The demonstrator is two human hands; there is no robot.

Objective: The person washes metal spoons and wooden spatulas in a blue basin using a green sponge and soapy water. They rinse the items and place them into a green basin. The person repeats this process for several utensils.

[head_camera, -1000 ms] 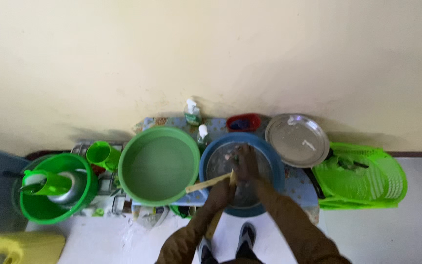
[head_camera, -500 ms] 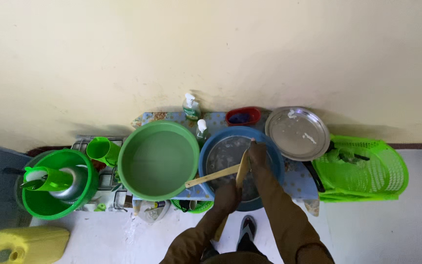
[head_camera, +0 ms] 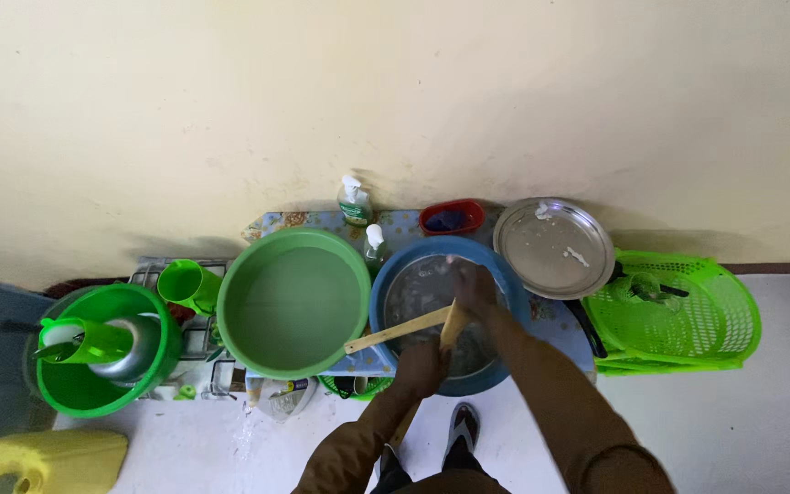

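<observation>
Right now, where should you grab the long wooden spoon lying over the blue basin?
Probably by the wooden spoon's bare handle end, coming from the left over the green basin. That end pokes out free past the blue basin's rim, while the left hand and right hand crowd the other end.

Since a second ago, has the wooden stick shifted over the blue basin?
Yes. The wooden stick held by the left hand now tilts lower, its tip nearer the green basin, while the blue basin stays put.
</observation>
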